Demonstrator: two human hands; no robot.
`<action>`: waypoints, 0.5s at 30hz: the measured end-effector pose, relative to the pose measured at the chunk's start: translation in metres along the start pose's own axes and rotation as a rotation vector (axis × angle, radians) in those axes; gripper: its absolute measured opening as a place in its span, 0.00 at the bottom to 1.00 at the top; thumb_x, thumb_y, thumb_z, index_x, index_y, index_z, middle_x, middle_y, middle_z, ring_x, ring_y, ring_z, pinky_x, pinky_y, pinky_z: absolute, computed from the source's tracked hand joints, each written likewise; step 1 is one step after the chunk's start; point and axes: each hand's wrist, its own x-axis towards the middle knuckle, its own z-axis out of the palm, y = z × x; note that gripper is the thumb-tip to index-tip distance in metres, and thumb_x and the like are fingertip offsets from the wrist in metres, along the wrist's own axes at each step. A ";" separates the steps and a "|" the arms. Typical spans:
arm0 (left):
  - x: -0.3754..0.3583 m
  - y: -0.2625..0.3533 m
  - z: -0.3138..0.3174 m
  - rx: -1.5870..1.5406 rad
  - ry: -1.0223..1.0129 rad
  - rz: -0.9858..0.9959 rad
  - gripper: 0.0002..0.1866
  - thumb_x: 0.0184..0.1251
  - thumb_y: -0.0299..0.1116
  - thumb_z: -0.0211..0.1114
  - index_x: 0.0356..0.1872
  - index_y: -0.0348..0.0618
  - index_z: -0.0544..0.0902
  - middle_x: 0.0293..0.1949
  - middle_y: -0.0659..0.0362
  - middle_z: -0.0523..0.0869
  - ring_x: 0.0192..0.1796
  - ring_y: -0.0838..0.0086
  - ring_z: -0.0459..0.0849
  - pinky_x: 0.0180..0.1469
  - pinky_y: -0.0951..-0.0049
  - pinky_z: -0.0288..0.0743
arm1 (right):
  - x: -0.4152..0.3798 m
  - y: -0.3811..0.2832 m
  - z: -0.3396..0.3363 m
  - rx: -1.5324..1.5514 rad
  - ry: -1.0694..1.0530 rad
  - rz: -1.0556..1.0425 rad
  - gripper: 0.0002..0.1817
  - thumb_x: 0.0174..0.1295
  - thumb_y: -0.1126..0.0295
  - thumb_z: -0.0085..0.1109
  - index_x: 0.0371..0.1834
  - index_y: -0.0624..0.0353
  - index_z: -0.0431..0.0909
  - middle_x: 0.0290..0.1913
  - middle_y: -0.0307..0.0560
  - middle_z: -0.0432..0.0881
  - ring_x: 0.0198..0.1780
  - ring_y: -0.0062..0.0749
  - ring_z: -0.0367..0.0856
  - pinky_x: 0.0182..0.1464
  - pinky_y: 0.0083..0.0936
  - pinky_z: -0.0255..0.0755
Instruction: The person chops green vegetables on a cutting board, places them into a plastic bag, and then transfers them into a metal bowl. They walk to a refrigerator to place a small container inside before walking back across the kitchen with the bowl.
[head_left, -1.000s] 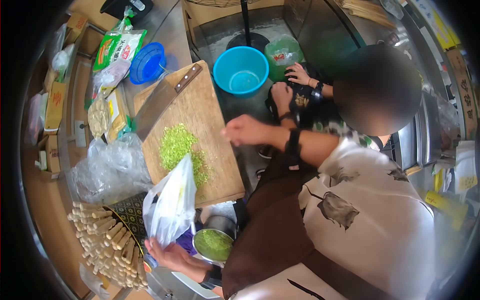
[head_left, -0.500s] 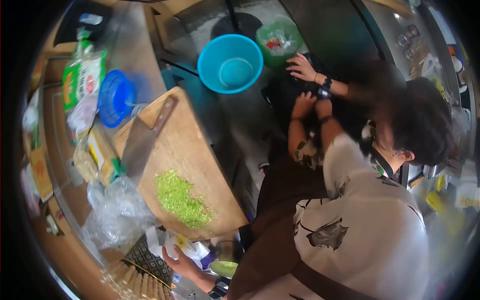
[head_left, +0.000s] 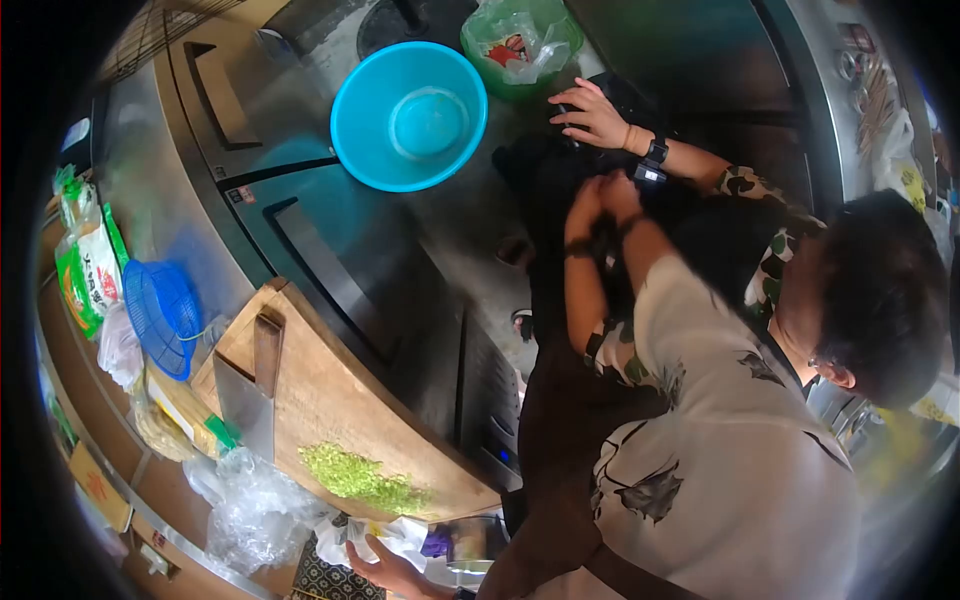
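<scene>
My left hand (head_left: 388, 574) is at the bottom edge with its fingers apart and nothing in it, beside a crumpled white bag (head_left: 405, 540). Above it, chopped green vegetable (head_left: 360, 478) lies on a wooden cutting board (head_left: 330, 400), and a cleaver (head_left: 245, 398) rests across the board's left end. My right hand (head_left: 622, 194) is closed near the centre, pressed beside a co-worker's closed hand (head_left: 588, 203) over dark cloth or a dark bag; what it holds is hidden. The co-worker's other hand (head_left: 597, 122) reaches out just above.
A turquoise basin (head_left: 409, 117) and a green bin with a clear liner (head_left: 522, 45) stand at the top. Left of the board are a blue basket (head_left: 163, 318), food packets (head_left: 90, 270) and clear plastic bags (head_left: 255, 505). The co-worker leans in at the right.
The view has turned, so the board and cleaver appear lower and the basin farther left. My right hand stays beside the co-worker's hand; my left hand stays open near the white bag.
</scene>
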 end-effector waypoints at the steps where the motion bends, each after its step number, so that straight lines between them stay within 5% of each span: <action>1: -0.001 0.004 0.002 0.009 0.001 0.000 0.26 0.62 0.46 0.57 0.56 0.37 0.71 0.55 0.44 0.71 0.57 0.53 0.71 0.56 0.60 0.67 | 0.027 0.021 0.026 -0.075 0.004 -0.091 0.21 0.58 0.55 0.51 0.51 0.52 0.72 0.50 0.55 0.76 0.53 0.50 0.74 0.55 0.39 0.68; 5: -0.010 0.024 0.000 0.009 -0.007 -0.006 0.26 0.63 0.45 0.58 0.55 0.38 0.71 0.56 0.45 0.72 0.57 0.53 0.71 0.57 0.60 0.66 | 0.003 0.004 0.000 0.006 -0.018 -0.071 0.17 0.59 0.60 0.50 0.46 0.60 0.75 0.45 0.55 0.80 0.48 0.45 0.79 0.49 0.33 0.73; 10: -0.014 0.024 -0.011 -0.070 0.024 -0.010 0.25 0.65 0.44 0.55 0.57 0.38 0.69 0.56 0.45 0.70 0.59 0.54 0.68 0.58 0.58 0.63 | -0.041 -0.015 -0.046 -0.243 0.027 0.010 0.12 0.60 0.65 0.49 0.38 0.58 0.80 0.43 0.54 0.80 0.44 0.44 0.81 0.42 0.35 0.77; 13: -0.015 0.012 -0.015 -0.323 0.062 -0.051 0.26 0.66 0.45 0.54 0.58 0.37 0.68 0.57 0.46 0.70 0.59 0.56 0.69 0.60 0.62 0.60 | -0.048 -0.004 -0.056 -0.429 0.074 -0.219 0.11 0.59 0.65 0.50 0.38 0.57 0.79 0.42 0.55 0.78 0.43 0.47 0.80 0.44 0.36 0.76; 15: -0.020 0.023 -0.032 -0.220 0.116 -0.094 0.26 0.65 0.44 0.55 0.60 0.41 0.68 0.60 0.43 0.68 0.67 0.55 0.58 0.64 0.63 0.55 | -0.055 -0.012 -0.073 -0.559 0.026 -0.332 0.13 0.58 0.63 0.52 0.42 0.58 0.78 0.46 0.56 0.77 0.47 0.46 0.78 0.49 0.36 0.72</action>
